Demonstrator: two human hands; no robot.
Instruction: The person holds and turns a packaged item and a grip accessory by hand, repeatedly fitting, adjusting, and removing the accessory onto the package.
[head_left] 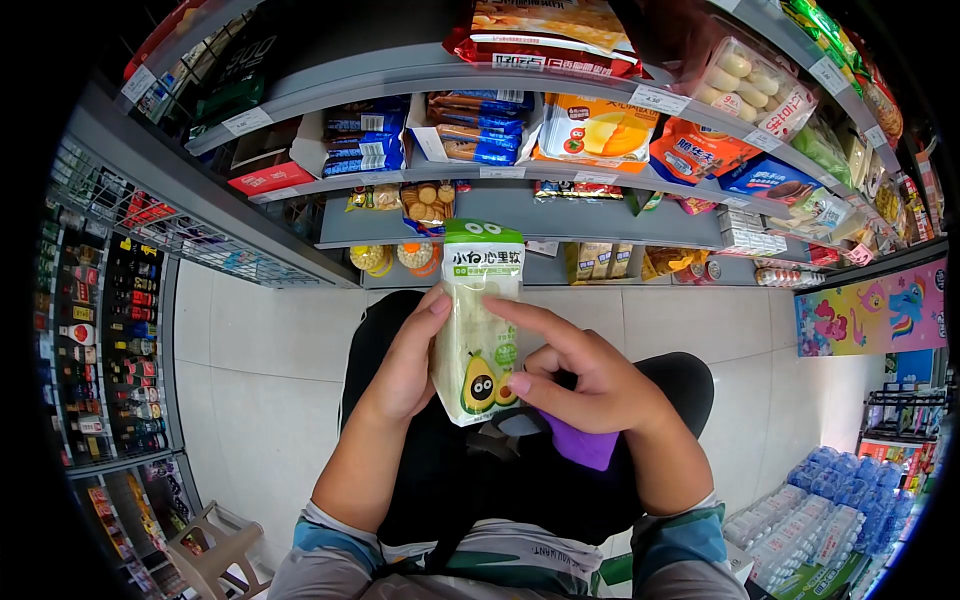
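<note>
A green-and-white snack packet [465,330] with an avocado picture stands nearly upright above my lap. My left hand [408,355] is closed around its left edge, thumb on the front. At the packet's right side is my right hand [585,375], with its index fingertip on the upper front and its thumb near the avocado picture. The other fingers of that hand curl inward. A purple cloth [585,442] hangs below them and appears to be gripped there, though the fingers hide where.
Shelves [490,185] in front hold boxed wafers [475,125], an orange snack pack [597,128] and other packets. Bottled goods line a rack [110,340] at left. A beige stool [215,550] stands lower left; wrapped water bottles [810,525] sit lower right.
</note>
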